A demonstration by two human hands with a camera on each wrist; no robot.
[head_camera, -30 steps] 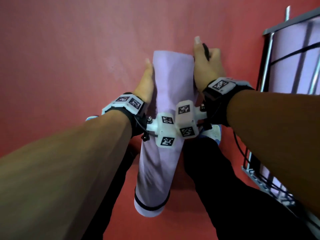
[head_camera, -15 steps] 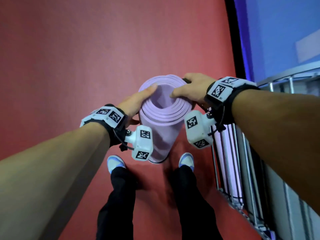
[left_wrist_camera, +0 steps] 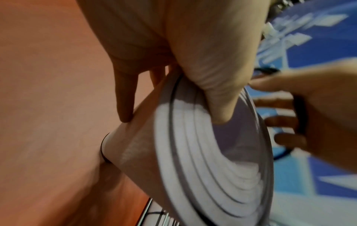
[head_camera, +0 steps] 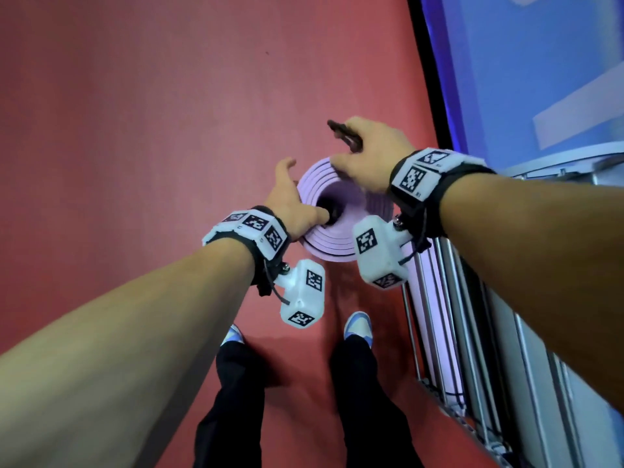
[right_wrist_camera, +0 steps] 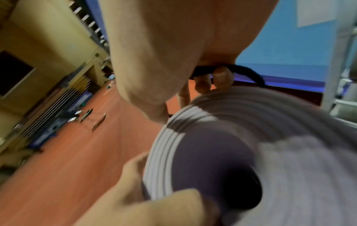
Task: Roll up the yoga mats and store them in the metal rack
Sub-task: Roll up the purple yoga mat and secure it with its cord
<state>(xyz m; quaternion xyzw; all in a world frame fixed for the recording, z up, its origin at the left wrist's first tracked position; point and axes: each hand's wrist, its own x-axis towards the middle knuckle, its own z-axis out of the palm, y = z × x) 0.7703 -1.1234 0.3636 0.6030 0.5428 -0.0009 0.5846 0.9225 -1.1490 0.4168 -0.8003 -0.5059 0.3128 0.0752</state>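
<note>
mat: rolled yoga mat (head_camera: pixel 341 211) upright on red floor (head_camera: pixel 152 130), frame centre, beside metal rack (head_camera: pixel 472 332) | left hand (head_camera: pixel 290 204): thumb hooked inside coil, steadying | right hand (head_camera: pixel 368 153): pinching black band (head_camera: pixel 344 135), likely to bind top

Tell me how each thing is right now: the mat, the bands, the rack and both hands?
purple yoga mat: rolled, upright on the floor
lower black band: on the mat
loose black band: not yet on
metal rack: holds purple mats
left hand: grips the mat's top edge
right hand: holds the loose black band
</note>
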